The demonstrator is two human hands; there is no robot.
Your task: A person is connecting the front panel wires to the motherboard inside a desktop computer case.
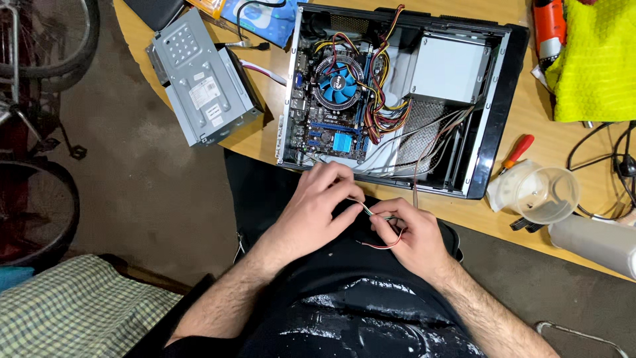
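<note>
An open desktop computer case (493,113) lies on its side on the wooden table (550,139), showing the motherboard (331,126) with a blue fan cooler (338,83) and a grey power supply (449,68). Thin coloured wires (368,211) run out of the case's front edge down to my lap. My left hand (318,209) pinches these wires from the left. My right hand (411,235) pinches the same bundle from the right, a red wire loop hanging below its fingers. Both hands meet just in front of the case.
A grey metal drive cage (199,79) sits at the table's left end. A clear plastic cup (543,193), a red-handled screwdriver (517,152), a yellow cloth (596,59) and black cables (609,156) lie right of the case. Bicycle wheels (40,199) stand at left.
</note>
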